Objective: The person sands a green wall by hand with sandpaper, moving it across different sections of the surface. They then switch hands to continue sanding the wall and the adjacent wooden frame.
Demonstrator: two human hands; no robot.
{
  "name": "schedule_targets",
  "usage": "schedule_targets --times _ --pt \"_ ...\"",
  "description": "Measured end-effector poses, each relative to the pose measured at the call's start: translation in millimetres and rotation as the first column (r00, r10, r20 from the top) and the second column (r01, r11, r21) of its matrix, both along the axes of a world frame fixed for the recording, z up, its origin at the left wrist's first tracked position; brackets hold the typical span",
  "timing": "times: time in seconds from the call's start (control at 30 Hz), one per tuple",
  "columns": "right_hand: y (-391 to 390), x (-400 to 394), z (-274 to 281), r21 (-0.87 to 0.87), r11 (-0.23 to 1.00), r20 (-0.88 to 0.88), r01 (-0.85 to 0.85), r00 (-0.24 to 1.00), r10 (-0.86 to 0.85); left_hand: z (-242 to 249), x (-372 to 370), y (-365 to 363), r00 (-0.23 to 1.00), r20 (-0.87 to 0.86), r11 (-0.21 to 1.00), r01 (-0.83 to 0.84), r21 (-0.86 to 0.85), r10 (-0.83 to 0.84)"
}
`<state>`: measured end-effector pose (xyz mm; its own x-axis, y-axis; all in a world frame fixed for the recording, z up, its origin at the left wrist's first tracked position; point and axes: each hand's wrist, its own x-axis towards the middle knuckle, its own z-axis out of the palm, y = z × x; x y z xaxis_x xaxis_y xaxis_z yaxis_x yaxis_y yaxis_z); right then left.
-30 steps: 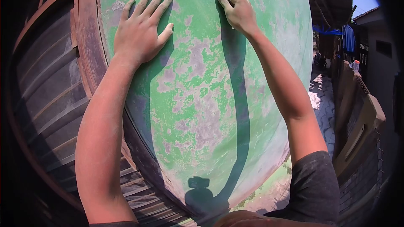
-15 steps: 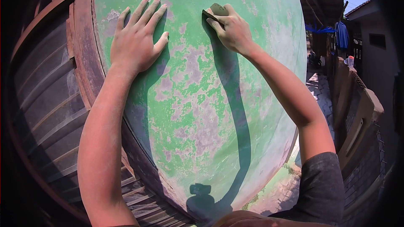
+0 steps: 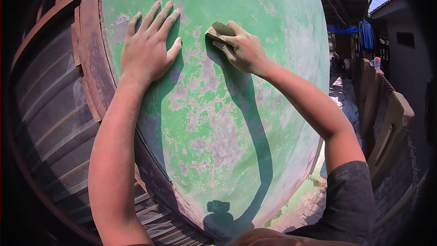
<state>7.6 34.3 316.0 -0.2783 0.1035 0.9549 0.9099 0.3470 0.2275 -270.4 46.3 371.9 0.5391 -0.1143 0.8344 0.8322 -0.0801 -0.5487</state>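
Left grip [image 3: 148,52] near panel [image 3: 218,123] edge, right grip [image 3: 244,51] holding pad [image 3: 222,28], room below

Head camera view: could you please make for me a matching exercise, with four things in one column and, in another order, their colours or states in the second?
Things:
1. left hand
2. right hand
3. painted surface
4. cloth in the background

Colours or states:
A. green, worn to grey in places
B. blue, hanging
C. holding a folded sheet
D. spread open

Pairs: 1-D, 2-C, 3-A, 4-B
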Motion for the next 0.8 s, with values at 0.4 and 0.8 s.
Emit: schedule_targets --times 0.4,0.8 --pt "6 4 11 0.055 0.996 0.033 0.075 0.997 -0.076 0 0 -1 1.0 -0.004 1.0 0.016 -0.018 -0.016" --pt "-2 5 5 -0.038 0.994 -0.073 0.103 0.992 -0.106 -4 1 -2 0.999 -0.011 0.999 0.033 -0.036 -0.033"
